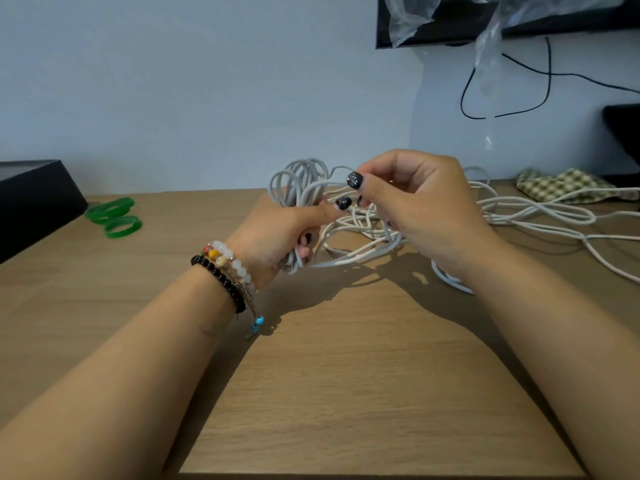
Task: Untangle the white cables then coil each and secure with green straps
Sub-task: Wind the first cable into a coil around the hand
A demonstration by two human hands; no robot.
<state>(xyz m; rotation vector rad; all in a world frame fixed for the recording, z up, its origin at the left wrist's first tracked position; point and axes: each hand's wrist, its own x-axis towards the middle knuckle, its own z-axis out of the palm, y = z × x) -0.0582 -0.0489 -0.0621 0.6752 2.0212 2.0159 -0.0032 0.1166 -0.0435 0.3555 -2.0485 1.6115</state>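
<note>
My left hand (277, 233) grips a coil of white cable (298, 181) held upright above the wooden table, its loops rising behind my thumb. My right hand (415, 202) pinches a strand of the same cable between thumb and forefinger, just right of the coil. A loose tangle of white cables (519, 213) spreads over the table behind and to the right of my hands. Green straps (116, 216), rolled into rings, lie at the far left of the table.
A black box (31, 202) stands at the left edge. A checked green cloth (561, 185) lies at the back right. A black screen edge with clear plastic (485, 19) and a black wire (540, 74) hang on the wall. The wooden table (346, 393) reaches toward me.
</note>
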